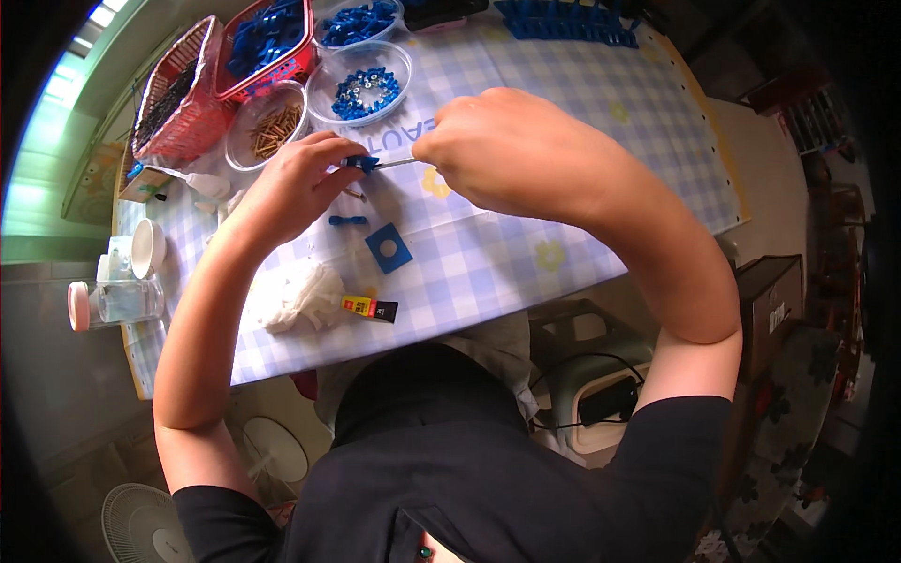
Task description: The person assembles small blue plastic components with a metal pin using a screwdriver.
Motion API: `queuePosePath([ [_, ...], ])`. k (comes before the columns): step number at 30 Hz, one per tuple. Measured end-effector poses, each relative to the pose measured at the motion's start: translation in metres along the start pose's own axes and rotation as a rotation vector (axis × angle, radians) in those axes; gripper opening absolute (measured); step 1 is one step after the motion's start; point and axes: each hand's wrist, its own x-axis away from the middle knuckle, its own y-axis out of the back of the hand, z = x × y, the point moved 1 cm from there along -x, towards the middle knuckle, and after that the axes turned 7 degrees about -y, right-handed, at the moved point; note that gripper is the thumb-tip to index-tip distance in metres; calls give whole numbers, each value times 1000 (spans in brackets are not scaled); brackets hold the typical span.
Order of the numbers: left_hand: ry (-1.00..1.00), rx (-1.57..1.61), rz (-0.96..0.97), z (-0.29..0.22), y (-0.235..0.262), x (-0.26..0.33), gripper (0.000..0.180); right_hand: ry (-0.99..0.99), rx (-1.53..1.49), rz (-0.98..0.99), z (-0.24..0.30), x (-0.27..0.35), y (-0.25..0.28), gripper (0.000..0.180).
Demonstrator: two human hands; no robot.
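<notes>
My left hand [298, 183] pinches a small blue plastic part [360, 162] above the blue square plastic plate [389, 248]; my right hand [507, 150], fisted, grips a thin metal rod [396, 163] lying crosswise, tip touching the part's right side.

A tabletop [526, 253] covered with a blue-and-white checked cloth bearing small yellow flowers filled the middle of the view. Daylight came from a window [80, 56] at the upper left, with a pale green wall [38, 188] below it. Under the tabletop stood a light green stool [572, 347], with a black cable [582, 361] looping across it. A white fan [141, 521] lay on the floor at the lower left, and a second round white grille [277, 450] sat beside it. At the right stood a dark brown box [774, 300], with a flowered rug [798, 413] below it.
</notes>
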Motion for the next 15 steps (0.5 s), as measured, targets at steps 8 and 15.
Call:
queuePosePath([
  [8, -45, -51, 23, -1, 0, -2, 19, 83, 95, 11, 7, -8, 3, 14],
  [15, -64, -38, -3, -4, -2, -1, 18, 70, 36, 126, 19, -12, 4, 13],
])
